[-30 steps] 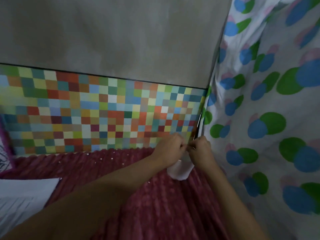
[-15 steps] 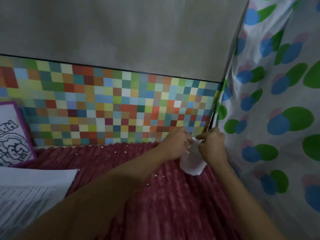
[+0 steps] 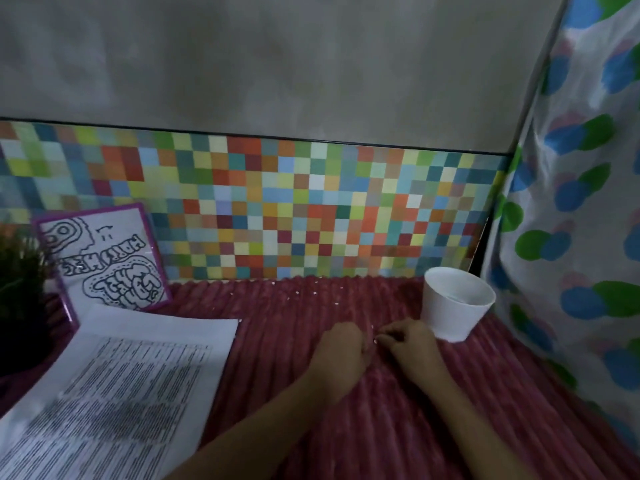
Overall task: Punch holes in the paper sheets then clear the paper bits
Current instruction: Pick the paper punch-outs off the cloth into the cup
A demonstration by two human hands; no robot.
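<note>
The printed white paper sheets (image 3: 114,393) ran off the left and bottom edges, and their text was too blurred to read. The dark green plant (image 3: 17,271) was cut by the left edge. The left hand (image 3: 341,355) and right hand (image 3: 410,346) curled their fingertips under, hiding whether either pinched one of the tiny white paper bits (image 3: 315,291).

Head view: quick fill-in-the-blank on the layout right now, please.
The ____ cup stands upright just beyond the right hand.
The printed sheets lie to the ____ of the left hand.
Both hands sit between those sheets and the ____.
Missing: white; left; cup.
</note>
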